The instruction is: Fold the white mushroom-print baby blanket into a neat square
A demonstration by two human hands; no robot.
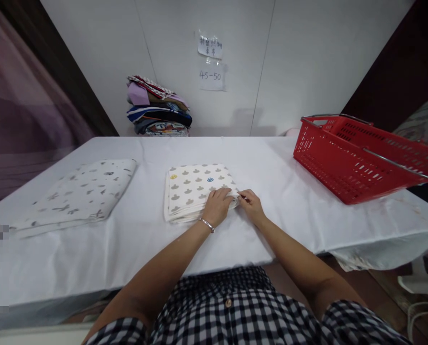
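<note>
Two paper notes are stuck to the white wall [300, 52] above the stack of folded clothes [159, 106]. The lower note [211, 76] reads "45-50" in handwriting. The upper note [210, 47], just above it, carries handwritten characters too small to make out.

Both hands [233, 203] rest on a folded patterned cloth [196, 189].

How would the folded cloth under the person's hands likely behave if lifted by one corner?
The folded cloth is thin stacked layers, so it would probably sag and unfold. It looks light. Pushed over the white table cover, it might bunch rather than slide.
</note>
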